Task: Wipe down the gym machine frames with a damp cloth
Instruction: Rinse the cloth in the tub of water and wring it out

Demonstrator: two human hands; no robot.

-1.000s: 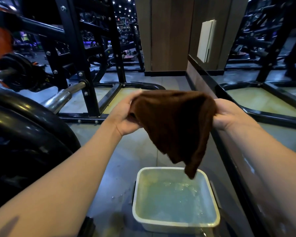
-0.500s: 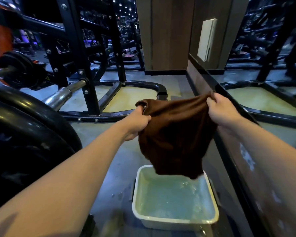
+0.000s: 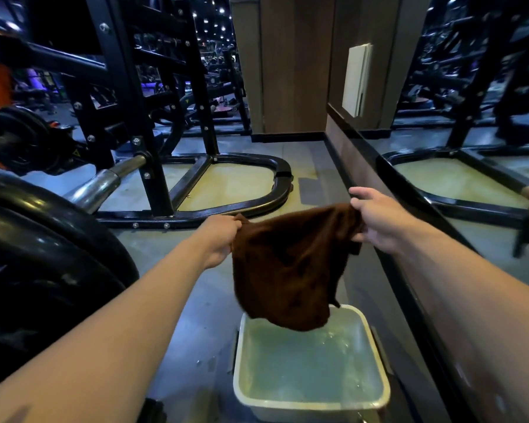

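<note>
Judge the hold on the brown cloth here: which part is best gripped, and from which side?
Grip the brown cloth at its two top corners, from either side, as the left hand and right hand do. It then hangs spread and limp over the water tub, probably ready to dip or fold.

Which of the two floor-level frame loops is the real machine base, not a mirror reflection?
The left loop, on the open floor beyond the left hand. The right loop lies behind the mirror's edge.

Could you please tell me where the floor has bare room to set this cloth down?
Bare grey floor lies between the black weight plates and the white water tub; another patch sits before the wooden pillar. Left, the black machine frame crowds it.
</note>
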